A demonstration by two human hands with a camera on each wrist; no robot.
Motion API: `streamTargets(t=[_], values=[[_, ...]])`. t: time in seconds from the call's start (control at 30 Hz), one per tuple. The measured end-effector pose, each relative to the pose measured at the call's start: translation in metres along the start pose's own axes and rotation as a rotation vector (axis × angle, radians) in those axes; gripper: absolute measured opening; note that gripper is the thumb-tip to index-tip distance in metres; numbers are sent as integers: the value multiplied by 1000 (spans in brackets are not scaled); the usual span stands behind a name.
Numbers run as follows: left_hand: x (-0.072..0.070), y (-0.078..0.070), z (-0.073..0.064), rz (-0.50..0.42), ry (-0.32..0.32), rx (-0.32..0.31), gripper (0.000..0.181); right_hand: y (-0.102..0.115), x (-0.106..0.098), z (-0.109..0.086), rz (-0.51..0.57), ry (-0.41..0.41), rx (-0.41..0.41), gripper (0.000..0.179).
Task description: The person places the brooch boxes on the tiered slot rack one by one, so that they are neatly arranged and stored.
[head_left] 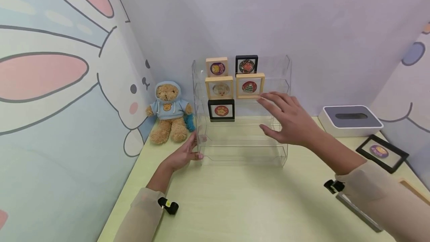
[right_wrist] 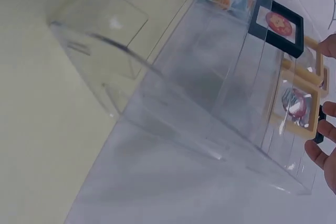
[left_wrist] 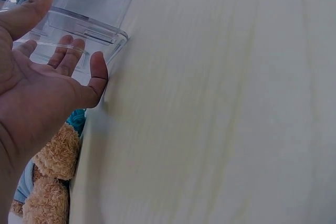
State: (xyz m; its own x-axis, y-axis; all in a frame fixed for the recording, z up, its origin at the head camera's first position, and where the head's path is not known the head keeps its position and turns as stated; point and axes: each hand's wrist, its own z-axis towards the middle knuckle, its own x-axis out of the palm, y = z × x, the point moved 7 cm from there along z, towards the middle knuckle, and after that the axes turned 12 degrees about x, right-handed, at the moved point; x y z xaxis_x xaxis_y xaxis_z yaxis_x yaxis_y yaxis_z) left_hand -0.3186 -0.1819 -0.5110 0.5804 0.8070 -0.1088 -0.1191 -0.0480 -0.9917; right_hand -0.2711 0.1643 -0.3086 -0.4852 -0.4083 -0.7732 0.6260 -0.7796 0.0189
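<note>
A clear acrylic tiered rack point(head_left: 242, 152) stands on the table against the wall. My left hand point(head_left: 183, 156) rests against its left side, thumb toward the front edge and fingers loosely bent. My right hand point(head_left: 290, 117) is raised before the rack, fingers spread. Its fingertips are by the lower right corner of a light wood frame point(head_left: 250, 97) with a round tree picture; whether they touch is unclear. Left of it is another wood frame point(head_left: 219, 80). On the tier above are a small wood frame point(head_left: 216, 60) and a black frame point(head_left: 246, 57); below sits a black frame point(right_wrist: 278, 24) with a red round picture.
A teddy bear point(head_left: 167, 113) in a blue hoodie sits left of the rack. At the right stand a white and grey tissue box point(head_left: 352, 132) and a black frame point(head_left: 396, 167) lying flat. A grey frame point(head_left: 357, 212) and a wood frame point(head_left: 413, 189) lie partly under the right sleeve.
</note>
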Motion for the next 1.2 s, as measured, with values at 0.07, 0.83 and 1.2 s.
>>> streamTargets(t=[0.07, 0.83, 1.2], values=[[0, 0, 0, -3, 0, -5, 119, -9, -6, -10, -1, -5, 15, 76], [1, 5, 1, -15, 10, -7, 114, -130, -54, -142, -42, 69, 308, 84], [-2, 4, 0, 3, 14, 1, 117, -160, -60, -212, -109, 173, 464, 87]])
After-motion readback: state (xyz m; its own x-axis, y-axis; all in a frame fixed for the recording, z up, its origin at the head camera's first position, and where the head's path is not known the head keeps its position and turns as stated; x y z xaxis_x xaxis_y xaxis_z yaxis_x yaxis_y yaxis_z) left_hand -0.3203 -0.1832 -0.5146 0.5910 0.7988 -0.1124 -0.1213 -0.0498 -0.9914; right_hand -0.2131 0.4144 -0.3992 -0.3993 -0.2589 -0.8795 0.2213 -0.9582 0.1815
